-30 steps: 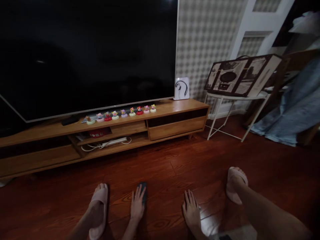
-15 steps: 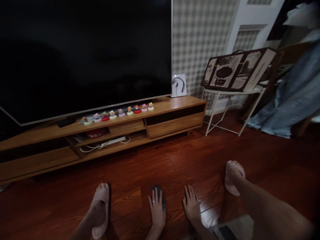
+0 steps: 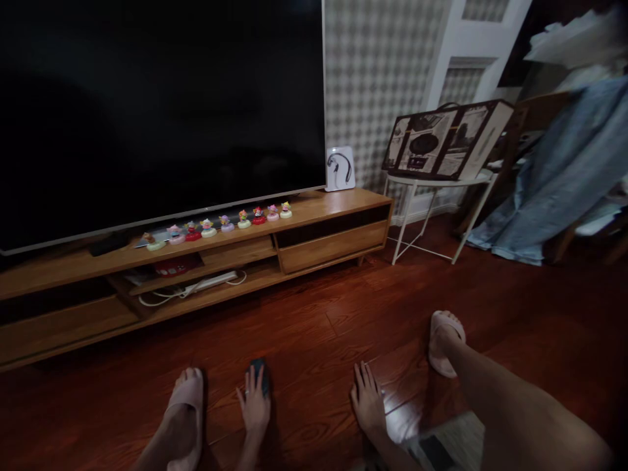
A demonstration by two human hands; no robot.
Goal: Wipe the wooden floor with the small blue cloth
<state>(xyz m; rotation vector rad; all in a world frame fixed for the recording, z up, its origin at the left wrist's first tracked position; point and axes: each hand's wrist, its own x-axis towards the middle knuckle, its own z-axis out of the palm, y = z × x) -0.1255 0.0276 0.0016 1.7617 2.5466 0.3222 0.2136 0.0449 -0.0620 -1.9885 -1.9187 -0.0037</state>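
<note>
My left hand (image 3: 256, 405) rests palm down on a small, dark teal, oblong object (image 3: 260, 374) on the reddish wooden floor (image 3: 314, 347). The fingers lie over it and cover much of it; dim light hides what kind of thing it is. A ring shows on one finger. To the right, my right hand (image 3: 369, 400) lies flat on the boards with fingers stretched, holding nothing. A bright glare patch (image 3: 403, 420) shines beside it.
My slippered feet, left (image 3: 189, 402) and right (image 3: 444, 343), flank the hands. Ahead stands a low wooden TV cabinet (image 3: 338, 242) with several small figurines (image 3: 226, 224) and a large screen (image 3: 161, 111). A suitcase-like box (image 3: 446, 140) sits on a white side table (image 3: 417, 185).
My left hand has slid left across the floor, and the dark teal object has moved with it. My right hand stays about where it was on the boards. The view has turned slightly right.
</note>
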